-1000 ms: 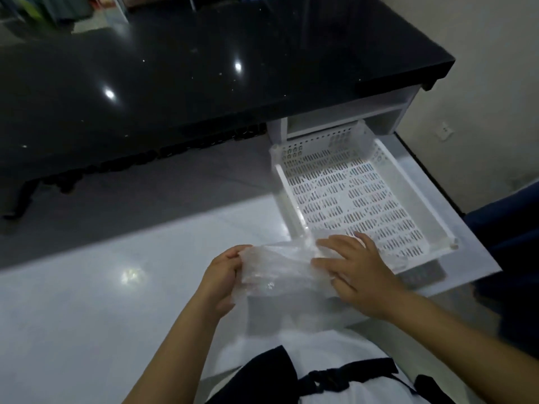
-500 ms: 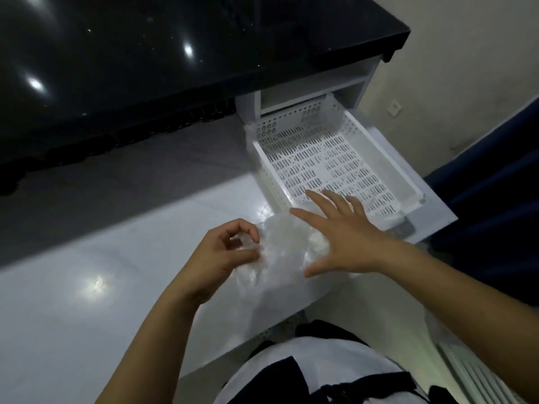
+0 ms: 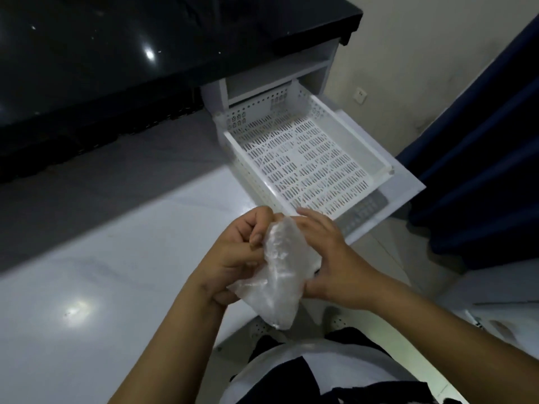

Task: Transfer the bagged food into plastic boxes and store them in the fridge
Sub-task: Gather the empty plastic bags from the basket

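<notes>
Two hands on one clear plastic bag (image 3: 280,272), held up in the air above the near edge of the white worktop (image 3: 102,272). Left hand (image 3: 233,258) has fingers curled in, thumb and fingertips pinching the bag's left side near its top; lower part of the palm is against the bag's left corner. Right hand (image 3: 329,258) wraps the bag's right side, fingers curled behind the plastic, thumb at the lower right edge. Bag is crumpled, translucent, hanging down between both hands, bottom corner pointing toward the person's lap. Cannot tell what is inside the bag, too blurred.

White perforated drawer basket (image 3: 306,167) is pulled out from a white cabinet (image 3: 277,74) at the worktop's far right corner, slotted floor showing, nothing seen lying in it. Bag is near the basket's front left corner, not touching it. Grey slotted panel (image 3: 364,211) sits just beside the basket's near edge.

Black glossy countertop (image 3: 145,48) runs across the far side, above the cabinet, with light reflections. Beige wall (image 3: 423,53) on the right with a small wall socket (image 3: 361,95). Dark blue curtain (image 3: 481,170) at the right edge. Person's white and black top (image 3: 320,374) at the bottom.
</notes>
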Motion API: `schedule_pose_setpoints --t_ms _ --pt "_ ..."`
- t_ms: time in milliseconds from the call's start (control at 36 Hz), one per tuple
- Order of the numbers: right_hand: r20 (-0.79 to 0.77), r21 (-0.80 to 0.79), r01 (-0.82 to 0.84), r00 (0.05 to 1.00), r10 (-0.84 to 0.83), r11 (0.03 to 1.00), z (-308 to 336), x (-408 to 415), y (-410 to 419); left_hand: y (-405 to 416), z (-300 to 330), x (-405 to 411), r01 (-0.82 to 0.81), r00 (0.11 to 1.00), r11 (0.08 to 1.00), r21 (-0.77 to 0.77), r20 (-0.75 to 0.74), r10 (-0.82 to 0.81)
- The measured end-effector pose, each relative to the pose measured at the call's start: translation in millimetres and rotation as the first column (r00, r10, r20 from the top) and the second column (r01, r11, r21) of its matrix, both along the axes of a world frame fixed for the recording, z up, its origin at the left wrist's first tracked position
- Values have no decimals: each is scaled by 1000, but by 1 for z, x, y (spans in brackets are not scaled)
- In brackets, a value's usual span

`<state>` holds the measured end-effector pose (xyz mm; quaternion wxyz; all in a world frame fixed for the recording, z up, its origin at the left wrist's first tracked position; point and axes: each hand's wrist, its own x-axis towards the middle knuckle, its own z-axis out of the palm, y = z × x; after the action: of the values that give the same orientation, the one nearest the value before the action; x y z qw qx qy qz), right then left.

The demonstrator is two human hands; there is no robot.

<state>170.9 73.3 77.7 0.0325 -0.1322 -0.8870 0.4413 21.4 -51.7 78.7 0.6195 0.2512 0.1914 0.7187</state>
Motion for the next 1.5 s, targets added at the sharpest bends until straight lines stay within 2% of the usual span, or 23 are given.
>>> schedule_pose_setpoints --t_ms 83,139,222,278,333,444,528,667,806,861,917,972,1028,1083,1167,1222,1250,1278,1306,1333,1417,1444,1500 --pt "-94 -160 122 986 -138 980 3 15 2 14 8 13 85 993 996 41 83 -88" --pt "-92 -212 220 966 -243 952 6 29 11 21 14 17 64 998 998 1 29 -64" --pt "-16 -438 336 924 -381 834 14 58 37 30 19 18 -212 940 951 -226 -312 136" --pt "-12 -587 352 897 -442 730 20 83 56 42 14 24 -431 788 847 -312 -588 184" --pt "-10 -716 341 867 -498 609 24 107 71 60 5 43 -505 681 800 -325 -720 137" --pt "19 -834 357 780 -625 421 23 144 94 97 -13 113 -478 626 795 -373 -780 10" --pt "23 -851 367 739 -673 375 19 176 110 124 -20 167 -329 752 811 -484 -653 -85" --pt "6 -835 340 792 -611 432 4 225 156 172 -18 246 -78 904 827 -557 -390 -177" --pt "10 -699 394 840 -543 597 -37 278 211 209 -17 291 16 928 819 -574 -295 -225" --pt "48 -458 536 811 -583 709 -64 296 236 222 -18 298 -18 945 797 -603 -270 -183" --pt "172 5 476 866 -470 879 -85 310 255 235 -18 305 -33 968 783 -621 -215 -130" --pt "281 323 277 885 -371 905 -89 314 264 250 -16 311 -56 960 783 -619 -249 -129" --pt "156 448 220 935 -318 866 -89 315 267 264 -15 316 -105 914 776 -622 -367 -171" --pt "41 390 277 948 -317 878 -91 320 273 280 -16 319 -145 876 772 -619 -443 -190" --pt "125 300 314 923 -364 901 -92 322 281 307 -23 319 -277 797 791 -545 -590 -127" --pt "141 268 320 920 -365 909 -101 326 291 326 -34 316 -471 518 785 -403 -847 -123" --pt "122 242 332 922 -368 912 -104 326 298 336 -41 313 -532 347 787 -313 -928 -135" --pt "122 214 339 921 -369 916 -102 324 306 347 -47 309 -556 254 792 -253 -959 -128" --pt "110 133 375 914 -390 917 -98 321 316 360 -53 306 -554 252 797 -241 -961 -116" --pt "98 15 429 898 -428 903 -97 318 326 373 -57 303 -532 332 800 -279 -937 -106" --pt "154 -285 541 840 -520 791 -100 304 361 418 -67 289 -353 716 811 -467 -692 -87" --pt "159 -311 544 838 -522 779 -100 302 375 433 -70 284 -321 749 810 -490 -655 -100" --pt "122 -326 528 846 -519 784 -100 300 404 461 -75 275 -334 704 807 -488 -698 -132"
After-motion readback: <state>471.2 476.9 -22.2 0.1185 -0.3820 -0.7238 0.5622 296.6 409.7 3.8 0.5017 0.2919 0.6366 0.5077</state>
